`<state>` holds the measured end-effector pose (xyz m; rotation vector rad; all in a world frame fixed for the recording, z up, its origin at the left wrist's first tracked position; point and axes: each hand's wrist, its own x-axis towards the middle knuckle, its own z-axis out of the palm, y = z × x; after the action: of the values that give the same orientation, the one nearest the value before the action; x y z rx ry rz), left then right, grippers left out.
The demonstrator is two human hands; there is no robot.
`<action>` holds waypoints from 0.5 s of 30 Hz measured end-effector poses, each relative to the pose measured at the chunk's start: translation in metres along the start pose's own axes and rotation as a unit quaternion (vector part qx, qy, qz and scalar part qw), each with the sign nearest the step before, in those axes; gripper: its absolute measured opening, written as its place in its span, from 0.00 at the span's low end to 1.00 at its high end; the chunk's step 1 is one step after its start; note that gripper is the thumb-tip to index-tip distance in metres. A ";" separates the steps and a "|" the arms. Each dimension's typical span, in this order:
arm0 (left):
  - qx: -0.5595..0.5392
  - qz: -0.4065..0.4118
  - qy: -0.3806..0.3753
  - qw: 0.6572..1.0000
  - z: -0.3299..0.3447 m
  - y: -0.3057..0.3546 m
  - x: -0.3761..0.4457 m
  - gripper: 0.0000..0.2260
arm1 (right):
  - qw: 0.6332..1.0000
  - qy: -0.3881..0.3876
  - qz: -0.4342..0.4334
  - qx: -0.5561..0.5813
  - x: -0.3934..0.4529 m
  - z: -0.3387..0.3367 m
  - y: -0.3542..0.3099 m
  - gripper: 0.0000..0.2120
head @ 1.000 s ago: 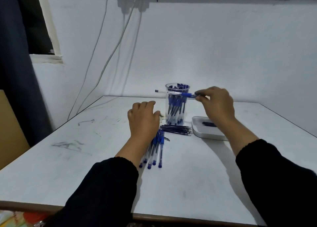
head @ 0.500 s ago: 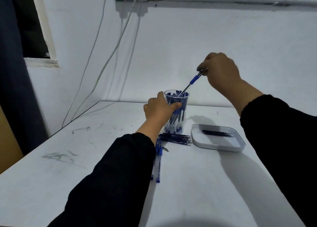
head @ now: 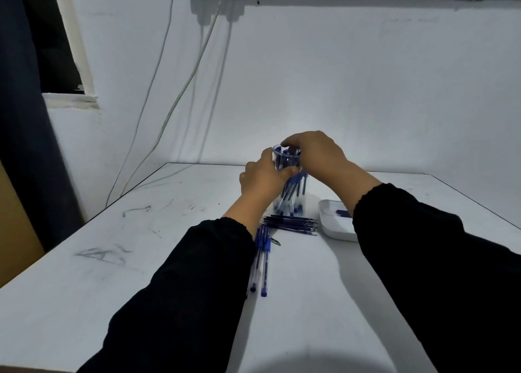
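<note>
Clear plastic cup [head: 293, 200]: centre of frame, upright on the white table [head: 141, 260], packed with blue pens [head: 296, 185].

Handling (judged): thin wall and light in itself, but top-heavy with this load. The smooth side is likely slippery and would flex under a hard squeeze. Best hold is round the upper wall with moderate pressure, base kept on the table.

Left hand [head: 263, 182]: fingers and thumb wrapped round the upper wall just under the rim, gripping the cup.

Right hand [head: 315, 155]: over the cup mouth, fingers curled down toward the pen tops. Fingertips hidden, so I cannot tell whether it pinches a pen.

Just below the cup, a bundle of dark refills [head: 293, 223] lies flat. Loose pens [head: 263, 254] lie beside the left sleeve. White tray [head: 335, 229] at right of centre, partly behind the right sleeve.
</note>
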<state>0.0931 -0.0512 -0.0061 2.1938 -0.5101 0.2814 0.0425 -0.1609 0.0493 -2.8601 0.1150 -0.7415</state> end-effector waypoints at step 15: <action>-0.089 0.010 -0.041 0.995 -0.026 -0.059 -0.074 0.14 | 0.980 0.045 -0.175 0.085 -0.124 0.072 -0.002 0.13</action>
<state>0.0525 0.0218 -0.0579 2.0342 -0.5813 0.1499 -0.0301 -0.1328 -0.0706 -2.7102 -0.4299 -0.8959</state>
